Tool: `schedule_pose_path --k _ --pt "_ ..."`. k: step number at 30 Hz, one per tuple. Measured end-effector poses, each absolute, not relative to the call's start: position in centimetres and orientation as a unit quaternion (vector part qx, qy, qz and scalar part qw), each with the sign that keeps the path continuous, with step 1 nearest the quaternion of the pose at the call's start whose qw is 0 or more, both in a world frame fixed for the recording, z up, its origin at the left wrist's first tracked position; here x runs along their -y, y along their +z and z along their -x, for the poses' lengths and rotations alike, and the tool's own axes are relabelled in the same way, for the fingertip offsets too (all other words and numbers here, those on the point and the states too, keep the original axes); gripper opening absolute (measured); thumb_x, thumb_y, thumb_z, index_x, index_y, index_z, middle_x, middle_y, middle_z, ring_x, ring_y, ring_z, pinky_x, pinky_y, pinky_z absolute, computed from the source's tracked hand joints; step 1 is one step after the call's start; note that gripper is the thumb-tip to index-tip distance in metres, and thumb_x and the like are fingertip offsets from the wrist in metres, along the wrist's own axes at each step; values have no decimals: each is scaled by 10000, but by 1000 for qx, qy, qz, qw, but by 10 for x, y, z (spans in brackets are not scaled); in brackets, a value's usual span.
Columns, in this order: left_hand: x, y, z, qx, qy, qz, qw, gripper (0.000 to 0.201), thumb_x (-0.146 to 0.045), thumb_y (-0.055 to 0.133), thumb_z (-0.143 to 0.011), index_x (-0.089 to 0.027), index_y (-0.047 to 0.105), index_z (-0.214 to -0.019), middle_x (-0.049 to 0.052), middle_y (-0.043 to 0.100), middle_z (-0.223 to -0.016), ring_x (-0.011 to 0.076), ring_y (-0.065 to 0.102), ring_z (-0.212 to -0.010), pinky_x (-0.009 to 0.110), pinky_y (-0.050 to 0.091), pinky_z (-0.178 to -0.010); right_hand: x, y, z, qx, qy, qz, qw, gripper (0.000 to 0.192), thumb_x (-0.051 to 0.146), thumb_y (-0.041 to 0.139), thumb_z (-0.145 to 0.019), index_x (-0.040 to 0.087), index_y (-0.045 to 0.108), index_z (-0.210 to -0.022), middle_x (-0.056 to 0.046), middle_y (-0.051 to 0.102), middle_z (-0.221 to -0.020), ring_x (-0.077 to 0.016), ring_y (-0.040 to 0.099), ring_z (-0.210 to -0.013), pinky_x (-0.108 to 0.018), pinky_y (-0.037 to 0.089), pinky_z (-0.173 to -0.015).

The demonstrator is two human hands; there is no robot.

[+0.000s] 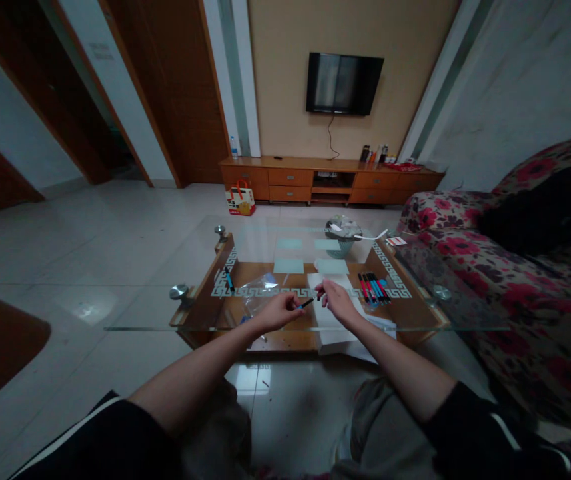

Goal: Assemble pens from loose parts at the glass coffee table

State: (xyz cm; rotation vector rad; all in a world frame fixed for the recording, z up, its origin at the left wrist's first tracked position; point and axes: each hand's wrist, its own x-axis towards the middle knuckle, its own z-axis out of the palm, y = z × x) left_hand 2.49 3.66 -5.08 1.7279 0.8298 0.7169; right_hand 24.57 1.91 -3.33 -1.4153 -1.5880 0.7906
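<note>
Both hands, left (279, 311) and right (336, 300), pinching one dark pen (308, 303) above white paper (332, 313)

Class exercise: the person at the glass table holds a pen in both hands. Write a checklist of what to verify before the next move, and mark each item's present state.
1. Pen held at both ends: ok; left hand and right hand both grip it.
2. Cap on or off: cannot tell.
3. White paper under the right hand: ok.
4. Other pens grouped right of the paper: ok.
5. Plastic bag apart from the paper: ok.
</note>
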Motion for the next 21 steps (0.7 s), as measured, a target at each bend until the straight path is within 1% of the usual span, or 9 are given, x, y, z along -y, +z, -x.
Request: schedule_pose_path --k 2,4,6,9,15,18,21 --pt "-36 -48 -24 -361 301 -725 503 271 -388 699 -782 -151 573 -816 -11 591 -708 119 550 -630 217 394 -574 -26 -36 -258 577 277 602 478 481 491 308 -976 173 666 -931 -41 655 -804 -168 576 -631 -279 432 -622" --pt "-35 -46 -23 -378 300 -728 487 264 -400 671 -805 -158 578 -854 -11 600 -711 123 562 -627 213 392 -562 -30 -38 -270 565 226 624 491 369 437 405 -935 177 667 -933 -53 671 -839 -194 604 -736 -294 448 -690" --pt "-35 -45 -23 -397 303 -721 480 272 -416 646 -821 -164 575 -895 -6 618 -724 129 576 -623 212 397 -552 -31 -39 -277 580 198 632 474 272 371 484 -884 177 667 -937 -62 681 -877 -207 609 -796 -312 454 -740" --pt "-36 -45 -24 -408 312 -710 482 275 -421 620 -838 -168 566 -931 8 647 -756 138 600 -634 215 412 -552 -27 -41 -278 631 174 621 432 213 301 540 -843 177 667 -962 -58 669 -891 -202 600 -799 -320 457 -755" --pt "-36 -47 -26 -412 316 -695 497 291 -425 635 -825 -166 559 -937 15 658 -753 137 605 -614 217 424 -543 -23 -46 -267 731 139 558 367 220 224 614 -832 185 679 -1039 -47 613 -920 -167 571 -765 -300 462 -769" --pt "-35 -49 -25 -401 314 -698 503 286 -424 633 -826 -166 556 -923 3 645 -725 126 587 -583 218 426 -540 -24 -50 -264 748 133 556 338 233 207 622 -850 191 703 -1068 -59 600 -953 -161 568 -763 -296 462 -784" --pt "-34 -52 -25 -387 312 -710 499 272 -416 628 -829 -165 561 -913 -5 635 -717 121 577 -584 213 414 -539 -25 -52 -265 748 129 567 321 217 198 619 -861 205 729 -1049 -65 604 -974 -165 579 -779 -295 461 -788"
